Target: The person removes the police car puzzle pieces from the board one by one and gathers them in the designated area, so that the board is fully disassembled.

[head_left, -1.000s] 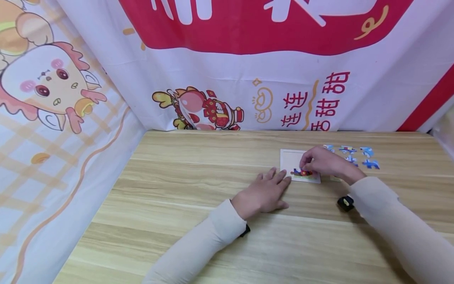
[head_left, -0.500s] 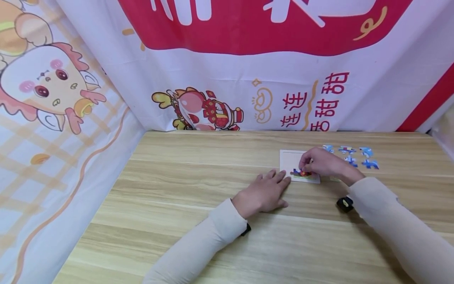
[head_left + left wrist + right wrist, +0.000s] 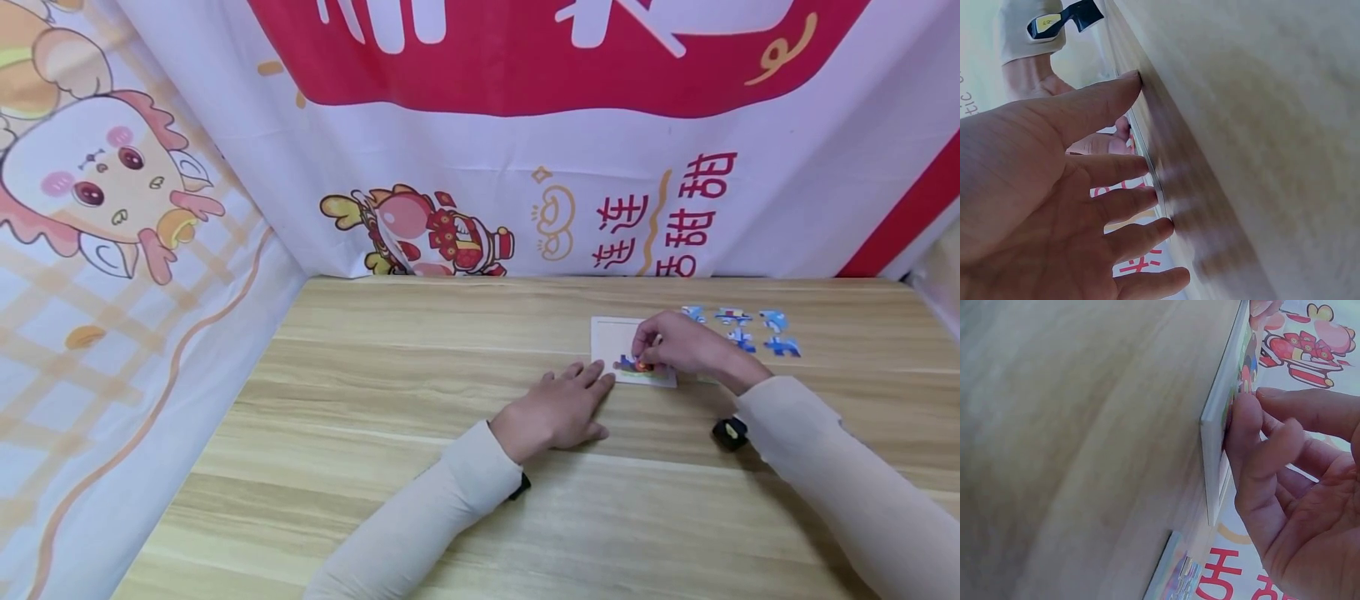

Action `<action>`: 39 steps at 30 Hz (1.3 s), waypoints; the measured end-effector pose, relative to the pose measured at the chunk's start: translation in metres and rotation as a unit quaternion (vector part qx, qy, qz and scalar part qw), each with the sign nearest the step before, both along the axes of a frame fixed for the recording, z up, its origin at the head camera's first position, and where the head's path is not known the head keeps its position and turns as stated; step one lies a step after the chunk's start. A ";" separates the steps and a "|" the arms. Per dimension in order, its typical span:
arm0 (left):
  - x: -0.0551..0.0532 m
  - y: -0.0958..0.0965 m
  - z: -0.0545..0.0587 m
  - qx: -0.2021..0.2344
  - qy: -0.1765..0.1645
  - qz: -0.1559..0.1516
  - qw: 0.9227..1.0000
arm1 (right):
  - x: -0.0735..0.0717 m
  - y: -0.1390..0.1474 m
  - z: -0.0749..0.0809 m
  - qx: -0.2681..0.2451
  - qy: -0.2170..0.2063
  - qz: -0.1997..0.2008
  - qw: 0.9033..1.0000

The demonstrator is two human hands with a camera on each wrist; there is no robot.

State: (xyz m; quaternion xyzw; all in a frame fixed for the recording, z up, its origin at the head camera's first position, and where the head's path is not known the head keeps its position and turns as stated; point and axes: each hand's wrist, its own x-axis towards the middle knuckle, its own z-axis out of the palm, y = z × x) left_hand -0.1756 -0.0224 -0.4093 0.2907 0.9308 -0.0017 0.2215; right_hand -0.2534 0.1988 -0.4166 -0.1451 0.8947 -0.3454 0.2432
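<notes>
A white-rimmed puzzle tray (image 3: 609, 335) lies toward the back right of the table. Colourful joined puzzle pieces (image 3: 627, 364) sit along its near side. My left hand (image 3: 555, 410) rests flat with spread fingers, its fingertips at the tray's near left corner; the left wrist view shows them against the tray edge. Over the tray, my right hand (image 3: 681, 343) has bent fingers and pinches a red puzzle piece (image 3: 642, 365) low in the tray. In the right wrist view, the thumb and index finger meet at the piece (image 3: 1245, 378), which they mostly hide.
Several loose blue puzzle pieces (image 3: 783, 345) lie right of the tray on the wooden table (image 3: 420, 358). A flat, pale-edged printed item (image 3: 1175, 569) appears near the tray in the right wrist view. Printed cloth (image 3: 450, 150) hangs behind and at the left.
The right fingers have shifted very slightly over the red piece at the tray's near side. The left hand has stayed in place.
</notes>
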 end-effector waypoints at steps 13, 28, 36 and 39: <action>-0.001 0.000 0.001 0.002 -0.001 -0.005 1.000 | 0.001 0.001 0.001 -0.011 -0.002 -0.004 1.000; 0.000 0.001 0.001 -0.007 0.001 -0.006 1.000 | 0.003 0.005 0.003 -0.031 0.006 0.009 0.999; 0.000 0.000 0.001 -0.005 -0.003 -0.005 1.000 | 0.001 0.010 0.006 -0.034 0.001 0.006 0.999; 0.000 0.000 0.001 -0.003 -0.005 -0.005 1.000 | 0.001 0.016 0.007 -0.038 0.007 0.004 0.999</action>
